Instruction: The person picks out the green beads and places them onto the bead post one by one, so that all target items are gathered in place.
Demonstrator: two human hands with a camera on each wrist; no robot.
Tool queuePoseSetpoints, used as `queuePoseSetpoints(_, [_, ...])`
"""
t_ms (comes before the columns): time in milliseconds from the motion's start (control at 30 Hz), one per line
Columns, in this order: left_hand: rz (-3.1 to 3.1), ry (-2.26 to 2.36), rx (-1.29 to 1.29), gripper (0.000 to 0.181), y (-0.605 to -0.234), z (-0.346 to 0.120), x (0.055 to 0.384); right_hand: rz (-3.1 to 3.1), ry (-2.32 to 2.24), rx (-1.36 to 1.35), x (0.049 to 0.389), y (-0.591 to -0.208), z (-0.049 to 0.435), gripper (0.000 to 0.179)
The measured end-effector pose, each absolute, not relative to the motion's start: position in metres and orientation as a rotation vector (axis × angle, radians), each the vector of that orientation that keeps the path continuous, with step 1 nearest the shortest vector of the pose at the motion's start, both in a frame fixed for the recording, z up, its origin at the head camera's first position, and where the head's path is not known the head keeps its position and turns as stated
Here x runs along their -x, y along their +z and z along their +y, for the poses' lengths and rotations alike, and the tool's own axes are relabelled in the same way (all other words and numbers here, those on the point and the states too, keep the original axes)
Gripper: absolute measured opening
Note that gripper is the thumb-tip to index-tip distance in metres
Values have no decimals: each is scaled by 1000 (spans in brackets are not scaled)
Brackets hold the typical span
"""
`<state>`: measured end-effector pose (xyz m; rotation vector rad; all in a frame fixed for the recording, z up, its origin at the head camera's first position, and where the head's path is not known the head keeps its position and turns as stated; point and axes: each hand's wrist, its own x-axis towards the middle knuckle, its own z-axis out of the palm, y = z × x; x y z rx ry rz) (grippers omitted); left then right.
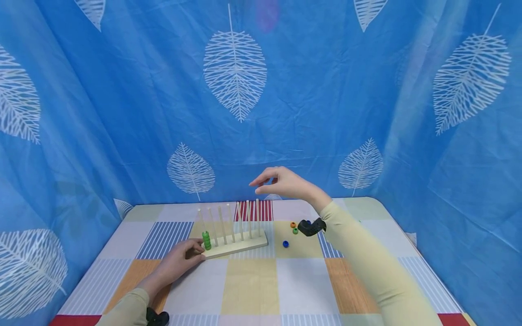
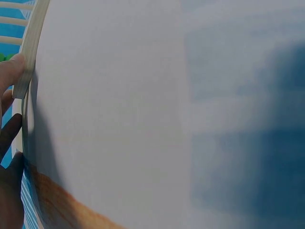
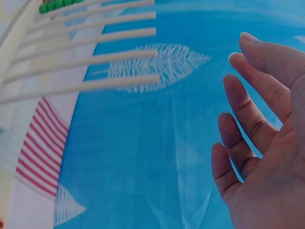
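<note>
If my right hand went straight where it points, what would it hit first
Your right hand would probably meet the wooden pegs first, though depth is unclear; it might pass above them.

Upright pegs (image 1: 230, 222) block low passage along the board (image 1: 258, 242); open air separates them from the right grip (image 1: 287, 183).

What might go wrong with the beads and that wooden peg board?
The front blue bead looks round, so a bump might send it rolling. The raised right hand might knock the pegs coming down. The left hand grips one end of the peg board; if it slips, the board might shift.
</note>
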<state>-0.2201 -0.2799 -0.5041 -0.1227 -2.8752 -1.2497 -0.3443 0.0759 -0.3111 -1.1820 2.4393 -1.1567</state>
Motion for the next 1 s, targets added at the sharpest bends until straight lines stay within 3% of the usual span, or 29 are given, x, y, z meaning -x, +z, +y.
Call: queuePoseSetpoints(1000, [-2886, -1264, 90, 12, -504, -279, 220, 2640, -1181, 798, 350, -383, 164, 26])
